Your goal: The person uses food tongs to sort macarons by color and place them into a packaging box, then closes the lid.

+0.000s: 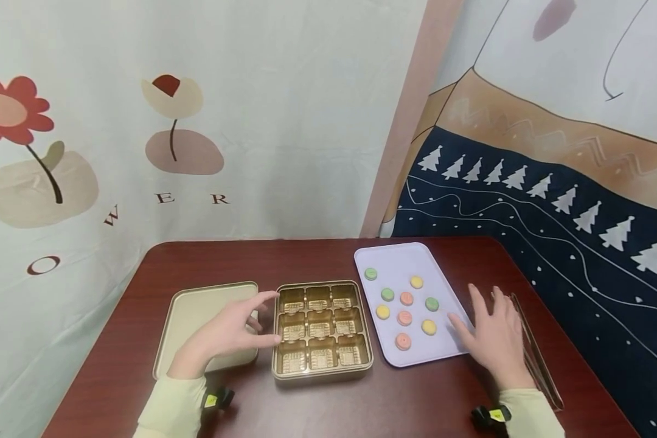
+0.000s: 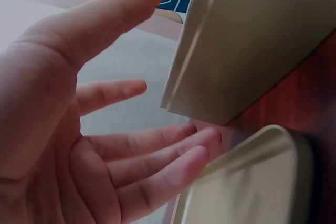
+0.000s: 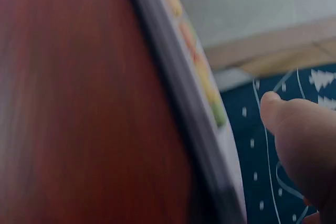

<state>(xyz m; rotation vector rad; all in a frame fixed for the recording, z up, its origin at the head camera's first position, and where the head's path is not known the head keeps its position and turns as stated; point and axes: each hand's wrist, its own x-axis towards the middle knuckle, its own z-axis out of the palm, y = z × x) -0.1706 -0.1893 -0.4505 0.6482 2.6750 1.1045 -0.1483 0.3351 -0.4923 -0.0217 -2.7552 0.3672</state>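
Nine little cookies loose on a tray, gold box next door

Ok so closest in are two pale sleeves, with a small black gadget at each wrist. Just past the first is the left grip, totally released: fingers loose, thumb stretched out. Its thumb and fingertips are right at the box's left edge; honestly can't tell if they touch it. The right grip is released too, fingers relaxed, and its thumb pokes in over the tray's right edge. The right wrist view is blurry, but that thumb looks clear of the tray there.

A long shiny metal tool, maybe tongs, lies just right of the right grip. Under and left of the left grip there's a cream-gold lid lying flat. Just right of that same grip, the box is split into nine compartments, three by three. The lilac tray is just left of the right grip, cookies scattered on it: three green, three yellow, three pink. All that's on a dark reddish tabletop.

Farthest out, beyond both grips: pale cloth with flowers and letters, then navy cloth with white trees.
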